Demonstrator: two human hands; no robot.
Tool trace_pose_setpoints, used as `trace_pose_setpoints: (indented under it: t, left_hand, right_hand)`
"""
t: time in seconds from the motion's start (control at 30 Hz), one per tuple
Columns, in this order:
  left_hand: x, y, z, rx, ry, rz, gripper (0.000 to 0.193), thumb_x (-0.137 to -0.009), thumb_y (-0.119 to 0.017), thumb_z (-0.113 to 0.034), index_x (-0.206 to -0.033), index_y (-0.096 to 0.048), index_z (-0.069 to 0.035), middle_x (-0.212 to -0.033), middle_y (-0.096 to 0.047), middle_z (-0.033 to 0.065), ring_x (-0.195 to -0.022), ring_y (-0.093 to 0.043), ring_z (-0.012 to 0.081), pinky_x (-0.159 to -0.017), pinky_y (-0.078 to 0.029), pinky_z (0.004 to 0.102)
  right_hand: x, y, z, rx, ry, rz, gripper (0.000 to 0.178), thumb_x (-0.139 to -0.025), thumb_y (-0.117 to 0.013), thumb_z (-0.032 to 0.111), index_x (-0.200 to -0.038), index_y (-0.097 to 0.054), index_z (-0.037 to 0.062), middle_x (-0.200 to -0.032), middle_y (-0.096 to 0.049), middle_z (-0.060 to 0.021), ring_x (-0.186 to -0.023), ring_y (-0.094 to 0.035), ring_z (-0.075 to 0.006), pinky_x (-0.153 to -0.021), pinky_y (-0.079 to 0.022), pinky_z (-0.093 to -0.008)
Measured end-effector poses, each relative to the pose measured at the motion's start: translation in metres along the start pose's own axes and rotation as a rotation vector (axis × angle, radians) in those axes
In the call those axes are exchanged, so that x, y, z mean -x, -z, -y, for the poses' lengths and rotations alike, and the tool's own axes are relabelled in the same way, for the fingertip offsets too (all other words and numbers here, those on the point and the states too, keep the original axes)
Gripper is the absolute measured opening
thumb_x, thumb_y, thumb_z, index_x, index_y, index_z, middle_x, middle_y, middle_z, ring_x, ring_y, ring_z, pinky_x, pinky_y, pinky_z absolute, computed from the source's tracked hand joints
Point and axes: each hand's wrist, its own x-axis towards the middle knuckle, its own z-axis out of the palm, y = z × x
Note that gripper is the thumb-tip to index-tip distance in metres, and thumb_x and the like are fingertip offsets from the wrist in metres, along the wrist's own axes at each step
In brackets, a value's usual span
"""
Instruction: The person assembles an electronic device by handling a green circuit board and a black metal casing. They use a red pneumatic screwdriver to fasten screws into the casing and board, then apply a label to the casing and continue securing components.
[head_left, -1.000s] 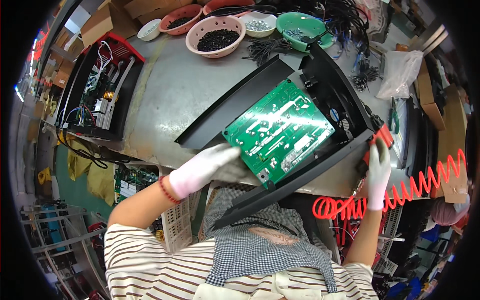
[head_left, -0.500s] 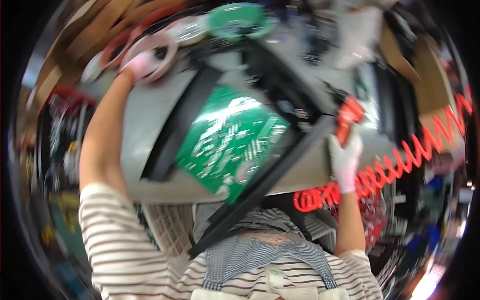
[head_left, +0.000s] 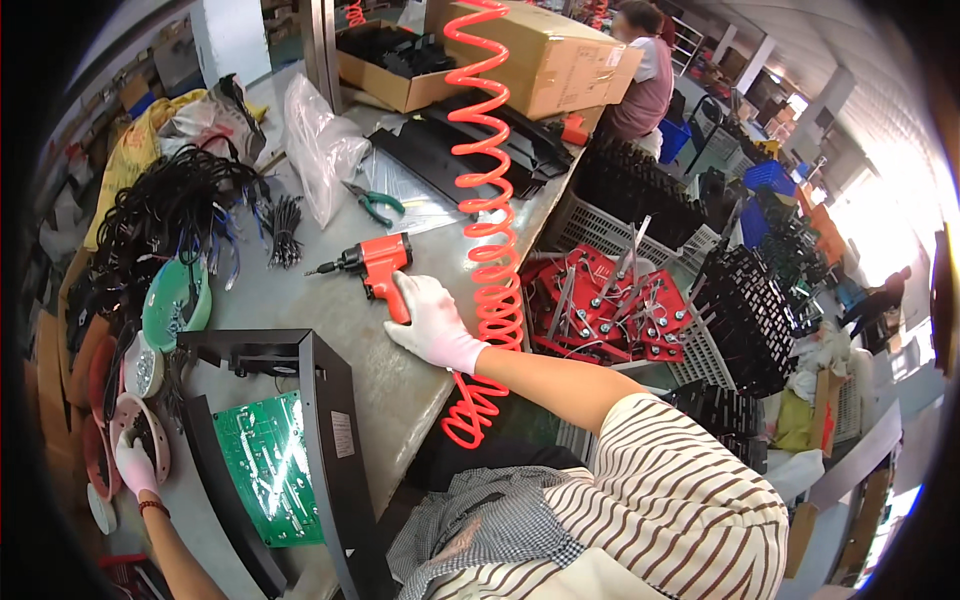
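My right hand (head_left: 435, 325), in a white glove, is closed around the grip of a red air drill (head_left: 385, 265). The drill's bit points left over the metal bench (head_left: 400, 385). My left hand (head_left: 136, 465), also gloved, dips into a pink bowl (head_left: 156, 425) of small dark parts. Its fingers look drawn together, but whatever is between the fingertips cannot be made out. Between my hands a green circuit board (head_left: 265, 465) lies inside a black frame (head_left: 335, 440), tilted in this view.
A coiled red air hose (head_left: 490, 180) hangs beside my right hand. Green pliers (head_left: 377, 203), a green bowl (head_left: 177, 300) and bundled black cables (head_left: 170, 200) lie farther back. A crate of red parts (head_left: 615, 310) stands right of the bench. A person (head_left: 640, 85) is beyond the cardboard box (head_left: 540, 60).
The view has swung to the right and sharpened, so the bench appears rotated and farther left. My right hand still holds the air drill, and my left hand remains at the pink bowl.
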Motion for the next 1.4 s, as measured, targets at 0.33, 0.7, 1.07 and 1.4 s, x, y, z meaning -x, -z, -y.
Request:
trace_pose_setpoints:
  t: [0.33, 0.7, 1.07, 1.4]
  left_hand:
    - [0.009, 0.011, 0.006, 0.007, 0.037, -0.286, 0.030, -0.100, -0.048, -0.013, -0.126, -0.054, 0.001, -0.116, -0.065, 0.0209, -0.106, -0.063, 0.0357, -0.093, -0.048, 0.0392]
    - [0.205, 0.103, -0.141, 1.506, 0.278, 0.353, 0.032, -0.099, -0.062, -0.030, -0.114, -0.058, -0.002, -0.098, -0.063, 0.0055, -0.076, -0.060, 0.0106, -0.071, -0.051, 0.0269]
    - [0.301, 0.122, -0.219, 1.558, 0.578, 0.396, 0.029, -0.096, -0.064, -0.010, -0.122, -0.057, 0.000, -0.095, -0.060, 0.0072, -0.067, -0.047, 0.0098, -0.058, -0.038, 0.0207]
    - [0.291, 0.123, -0.232, 1.274, 0.338, 0.299, 0.022, -0.100, -0.060, -0.028, -0.097, -0.057, -0.007, -0.073, -0.050, -0.0027, -0.056, -0.038, 0.0032, -0.049, -0.027, 0.0184]
  right_hand:
    - [-0.001, 0.000, 0.010, 0.019, 0.015, 0.034, 0.073, -0.079, -0.073, 0.028, -0.136, -0.045, -0.0063, -0.124, -0.056, -0.0231, -0.122, -0.050, -0.0371, -0.105, -0.042, -0.0439]
    - [-0.048, 0.020, 0.025, 0.226, -0.305, 0.307, 0.063, -0.071, -0.078, 0.032, -0.118, -0.056, -0.0057, -0.113, -0.062, -0.0221, -0.110, -0.060, -0.0351, -0.091, -0.052, -0.0428]
    - [-0.077, 0.018, -0.043, -0.433, -0.398, 0.513, 0.041, -0.071, -0.076, 0.033, -0.088, -0.070, -0.0038, -0.076, -0.068, -0.0132, -0.068, -0.065, -0.0220, -0.066, -0.050, -0.0356]
    - [0.035, 0.117, 0.001, -1.446, -0.579, 0.419, 0.035, -0.087, -0.070, 0.021, -0.114, -0.054, 0.0059, -0.083, -0.062, -0.0087, -0.069, -0.062, -0.0181, -0.066, -0.052, -0.0334]
